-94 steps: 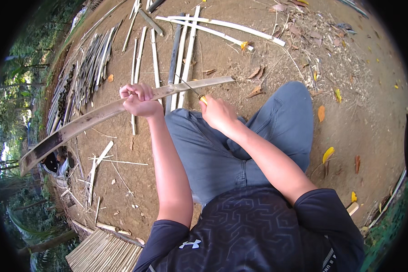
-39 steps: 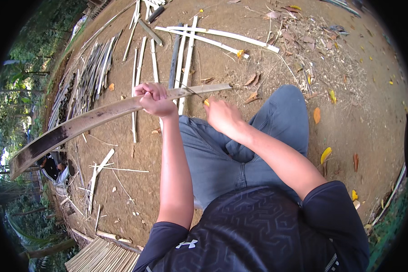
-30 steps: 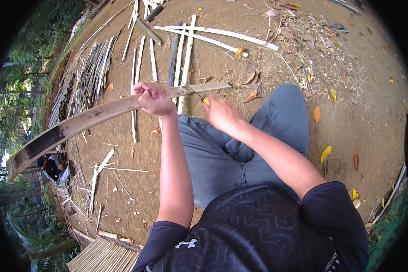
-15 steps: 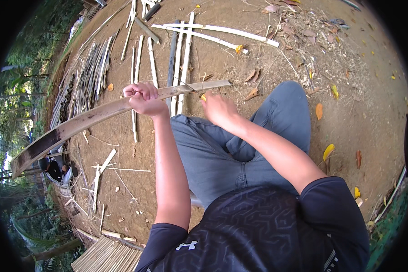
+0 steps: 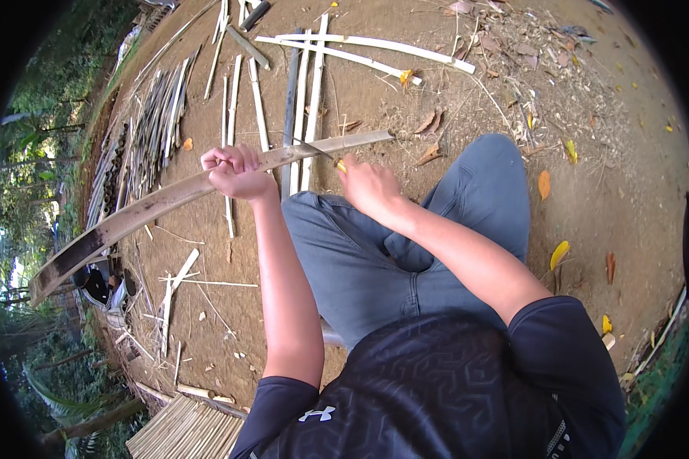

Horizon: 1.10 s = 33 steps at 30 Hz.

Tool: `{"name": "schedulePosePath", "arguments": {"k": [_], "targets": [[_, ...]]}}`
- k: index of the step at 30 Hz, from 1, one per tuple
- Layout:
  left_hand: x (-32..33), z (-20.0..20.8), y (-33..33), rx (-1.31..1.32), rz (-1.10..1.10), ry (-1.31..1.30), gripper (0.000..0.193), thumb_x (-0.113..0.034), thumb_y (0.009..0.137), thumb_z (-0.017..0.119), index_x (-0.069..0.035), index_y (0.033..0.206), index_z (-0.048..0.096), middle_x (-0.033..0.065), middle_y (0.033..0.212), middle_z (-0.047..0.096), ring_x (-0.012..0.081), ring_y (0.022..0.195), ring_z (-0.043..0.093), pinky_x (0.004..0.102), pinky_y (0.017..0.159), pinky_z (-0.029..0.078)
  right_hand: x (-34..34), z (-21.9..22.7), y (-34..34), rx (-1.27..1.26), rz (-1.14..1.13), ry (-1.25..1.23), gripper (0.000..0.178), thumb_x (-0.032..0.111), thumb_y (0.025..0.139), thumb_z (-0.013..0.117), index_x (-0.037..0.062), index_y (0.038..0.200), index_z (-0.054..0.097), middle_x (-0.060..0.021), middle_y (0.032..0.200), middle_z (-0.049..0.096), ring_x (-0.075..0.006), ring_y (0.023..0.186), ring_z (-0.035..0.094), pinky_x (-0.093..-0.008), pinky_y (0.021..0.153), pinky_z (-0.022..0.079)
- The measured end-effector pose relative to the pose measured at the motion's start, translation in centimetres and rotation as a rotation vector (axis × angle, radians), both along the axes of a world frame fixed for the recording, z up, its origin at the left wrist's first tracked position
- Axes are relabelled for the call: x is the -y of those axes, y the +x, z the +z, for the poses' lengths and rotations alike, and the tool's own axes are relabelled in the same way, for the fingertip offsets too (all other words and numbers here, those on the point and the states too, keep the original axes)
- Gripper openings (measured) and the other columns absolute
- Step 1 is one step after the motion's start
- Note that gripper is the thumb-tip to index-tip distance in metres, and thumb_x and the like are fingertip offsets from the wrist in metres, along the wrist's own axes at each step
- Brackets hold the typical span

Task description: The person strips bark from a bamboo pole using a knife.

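Observation:
A long split bamboo slat [image 5: 142, 208] slants across in front of me, its dark-stained end low at the far left and its other end just beyond my right hand. My left hand [image 5: 237, 171] is closed round the slat near its middle. In my closed right hand [image 5: 369, 186] is a knife [image 5: 318, 151]; a bit of its yellow handle shows at the fingers. The thin dark blade lies across the slat, between my two hands. Whether its edge is cutting into the bamboo, I cannot tell.
Pale bamboo strips [image 5: 375, 50] lie crossed on the dirt ahead. A pile of slats [image 5: 159, 115] is at the left, and a bundle of thin sticks [image 5: 184, 432] at the lower left. Another person [image 5: 103, 287] sits partly behind the slat's far-left end. Shavings and leaves are scattered around.
My left hand has shifted slightly left along with a small tilt of the slat, whose dark end sits a little lower. The knife blade has moved slightly down. Both grips stay the same.

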<state>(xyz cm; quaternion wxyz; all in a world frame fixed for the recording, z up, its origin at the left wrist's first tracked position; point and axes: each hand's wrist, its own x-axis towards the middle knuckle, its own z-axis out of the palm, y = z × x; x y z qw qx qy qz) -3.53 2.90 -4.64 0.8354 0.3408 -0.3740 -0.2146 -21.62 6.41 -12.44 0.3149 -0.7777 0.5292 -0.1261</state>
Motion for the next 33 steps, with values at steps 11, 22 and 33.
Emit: {"name": "schedulePosePath", "arguments": {"k": [11, 22, 33], "targets": [[0.9, 0.3, -0.9, 0.014, 0.092, 0.072, 0.01, -0.015, 0.081, 0.032, -0.013, 0.074, 0.039, -0.0022, 0.052, 0.028, 0.0085, 0.04, 0.018, 0.0244, 0.037, 0.017, 5.1, -10.9, -4.3, -0.048, -0.171, 0.064, 0.029, 0.023, 0.098, 0.05, -0.0007, 0.113, 0.055, -0.0187, 0.086, 0.071, -0.0338, 0.075, 0.072, -0.046, 0.069, 0.056], [1.4, 1.1, 0.2, -0.022, 0.043, 0.081, 0.012, -0.015, 0.081, 0.031, -0.012, 0.072, 0.037, -0.002, 0.051, 0.027, 0.0092, 0.04, 0.018, 0.0251, 0.037, 0.017, 5.6, -11.5, -2.9, -0.029, -0.159, 0.223, 0.034, 0.024, 0.103, 0.04, -0.0043, 0.117, 0.053, -0.0139, 0.081, 0.067, -0.0236, 0.067, 0.068, -0.0375, 0.053, 0.053], [1.8, 1.1, 0.2, -0.011, 0.023, 0.105, 0.011, -0.018, 0.08, 0.034, -0.012, 0.072, 0.038, -0.0013, 0.052, 0.026, 0.0103, 0.041, 0.021, 0.0265, 0.039, 0.019, 5.9, -13.6, -3.5, -0.039, -0.253, 0.229, 0.031, 0.024, 0.097, 0.048, -0.0016, 0.114, 0.055, -0.0238, 0.097, 0.07, -0.0373, 0.09, 0.07, -0.048, 0.079, 0.056]]}}
